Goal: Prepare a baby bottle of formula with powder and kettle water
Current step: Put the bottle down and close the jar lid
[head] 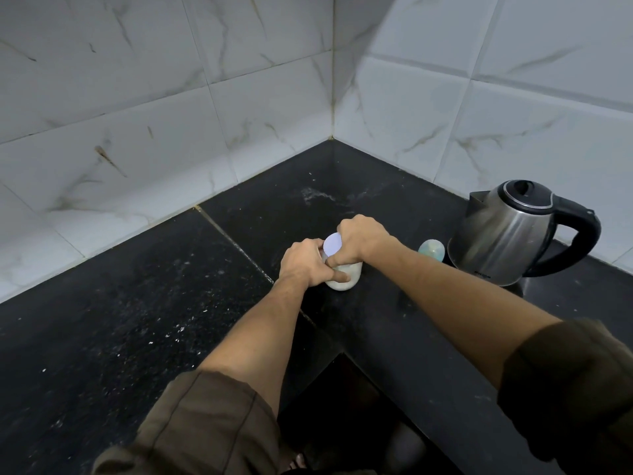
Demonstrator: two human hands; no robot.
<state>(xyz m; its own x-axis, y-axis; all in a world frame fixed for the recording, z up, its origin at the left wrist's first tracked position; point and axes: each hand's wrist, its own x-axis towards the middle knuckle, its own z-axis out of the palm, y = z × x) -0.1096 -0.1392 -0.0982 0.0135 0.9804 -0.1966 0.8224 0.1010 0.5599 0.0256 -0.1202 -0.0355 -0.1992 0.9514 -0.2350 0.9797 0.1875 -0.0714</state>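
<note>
Two hands (303, 260) (363, 240) grip a rounded, milky-white bottle (343, 285).

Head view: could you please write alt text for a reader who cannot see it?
The left hand grips a small white bottle on a black stone counter while the right hand holds its round white top. To its right stand a pale teal domed cap and a steel kettle.

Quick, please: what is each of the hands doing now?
Left hand: holds the body of the bottle.
Right hand: grips the bottle's top.
</note>
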